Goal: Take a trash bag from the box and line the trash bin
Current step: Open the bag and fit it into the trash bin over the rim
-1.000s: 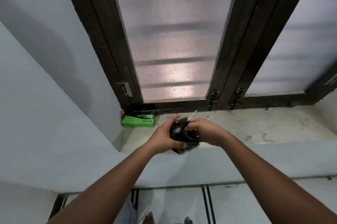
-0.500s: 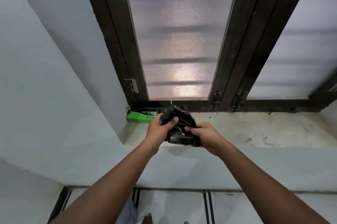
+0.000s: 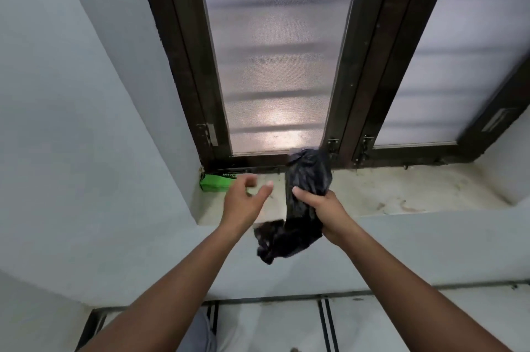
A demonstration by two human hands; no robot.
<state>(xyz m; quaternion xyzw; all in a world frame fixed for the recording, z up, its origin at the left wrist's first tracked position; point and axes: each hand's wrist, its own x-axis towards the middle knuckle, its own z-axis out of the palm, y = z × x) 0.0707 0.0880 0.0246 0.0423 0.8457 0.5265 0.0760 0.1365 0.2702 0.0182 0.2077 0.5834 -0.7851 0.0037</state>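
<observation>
- Trash bag [image 3: 308,179]: black, crumpled, partly unrolled. It is in my right hand, held in the air in front of the window sill, at about 12 o'clock from my chest.
- Right hand [image 3: 321,212]: fingers and thumb curled round the middle of the bag. One end stands up above my fist toward 12 o'clock, reaching the bottom rail of the window frame in the view. The other end hangs below my fist and curls off toward 8 o'clock.
- Left hand [image 3: 243,199]: holds nothing. Fingers spread and loosely bent, palm turned toward the bag. It sits at 9 o'clock from the bag, near it but not touching. The fingertips are motion-blurred.
- Box [image 3: 215,181]: green, lying flat on the sill in the corner where wall meets window frame, at about 10 o'clock from my left hand. My left fingers overlap its right end in the view; I cannot tell whether they touch it. Print on its top is too small to read.
- Window sill [image 3: 401,194]: pale stone, stained, with dark specks along the frame.
- Window frame [image 3: 358,93]: dark brown, with frosted panes; small metal latches at its lower corners.
- Wall [image 3: 71,122]: plain white, at 9 o'clock.
- Floor [image 3: 272,323]: pale tiles with dark lines, at 6 o'clock.
</observation>
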